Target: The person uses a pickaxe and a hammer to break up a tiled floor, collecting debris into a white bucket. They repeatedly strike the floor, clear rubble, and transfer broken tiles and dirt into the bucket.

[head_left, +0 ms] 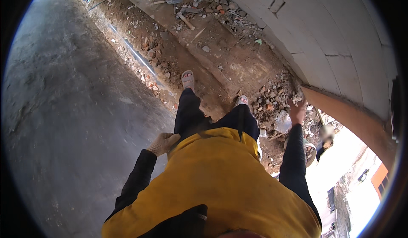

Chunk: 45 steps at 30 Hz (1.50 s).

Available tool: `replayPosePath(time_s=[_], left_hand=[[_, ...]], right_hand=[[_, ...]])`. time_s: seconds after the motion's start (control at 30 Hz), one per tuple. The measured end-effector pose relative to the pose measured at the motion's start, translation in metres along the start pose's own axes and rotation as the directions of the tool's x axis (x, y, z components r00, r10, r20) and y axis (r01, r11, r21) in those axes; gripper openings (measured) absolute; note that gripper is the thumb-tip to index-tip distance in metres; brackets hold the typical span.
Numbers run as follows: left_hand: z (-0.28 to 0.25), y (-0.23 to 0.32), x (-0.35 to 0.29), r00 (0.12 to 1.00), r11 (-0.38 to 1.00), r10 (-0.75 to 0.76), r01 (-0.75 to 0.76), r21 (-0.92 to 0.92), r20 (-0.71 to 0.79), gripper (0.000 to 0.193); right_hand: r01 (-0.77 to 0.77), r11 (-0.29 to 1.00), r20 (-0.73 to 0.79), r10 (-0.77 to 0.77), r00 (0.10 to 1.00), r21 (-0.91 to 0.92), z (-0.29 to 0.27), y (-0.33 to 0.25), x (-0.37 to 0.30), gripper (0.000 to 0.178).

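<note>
Yellow top [212, 174] nearest. Left hand [163, 143], gloved, fingers loosely curled, rests against dark trousers [189, 112] at the left thigh; cannot tell whether it grips anything. Right hand [297, 110] is down at the rubble pile [269, 102], right of the feet [188, 80], close to the wall [327, 46] and its lower edge; grip cannot be told. Open room: dirt floor [242, 68] beyond the feet; concrete slab [76, 93], wide, at left.
</note>
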<state>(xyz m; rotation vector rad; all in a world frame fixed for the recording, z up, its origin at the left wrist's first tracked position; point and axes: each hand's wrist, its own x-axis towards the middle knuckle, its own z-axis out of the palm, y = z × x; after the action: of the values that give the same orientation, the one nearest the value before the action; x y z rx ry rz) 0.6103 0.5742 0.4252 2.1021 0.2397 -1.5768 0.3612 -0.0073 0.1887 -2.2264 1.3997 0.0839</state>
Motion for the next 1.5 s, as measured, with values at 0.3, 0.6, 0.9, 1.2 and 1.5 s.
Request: replayPosePath(time_s=[0.3, 0.6, 0.9, 1.2, 1.5], left_hand=[[-0.205, 0.004, 0.148, 0.919, 0.855, 0.062, -0.250, 0.455, 0.388, 0.057], [-0.392, -0.043, 0.358, 0.995, 0.986, 0.040, -0.055, -0.156, -0.094, 0.039], [-0.449, -0.019, 0.575, 0.891, 0.945, 0.327, -0.304, 0.120, -0.316, 0.041], [-0.469, 0.165, 0.831, 0.665, 0.725, 0.667, -0.475, 0.499, -0.335, 0.057], [-0.508, 0.266, 1.000, 0.671, 0.322, 0.739, -0.277, 0.905, -0.058, 0.060]], right_hand=[[0.060, 0.986, 0.380, -0.115, 0.918, 0.154, 0.252, -0.381, 0.072, 0.093], [0.197, 0.979, 0.533, -0.141, 0.834, -0.050, 0.543, -0.597, 0.205, 0.080], [0.286, 0.889, 0.601, -0.015, 0.799, -0.357, 0.651, -0.650, 0.250, 0.062], [-0.047, 0.999, 0.709, 0.025, 0.704, 0.012, 0.532, -0.597, 0.088, 0.071], [-0.824, 0.439, 0.763, 0.370, 0.530, 0.358, 0.486, -0.384, -0.074, 0.033]])
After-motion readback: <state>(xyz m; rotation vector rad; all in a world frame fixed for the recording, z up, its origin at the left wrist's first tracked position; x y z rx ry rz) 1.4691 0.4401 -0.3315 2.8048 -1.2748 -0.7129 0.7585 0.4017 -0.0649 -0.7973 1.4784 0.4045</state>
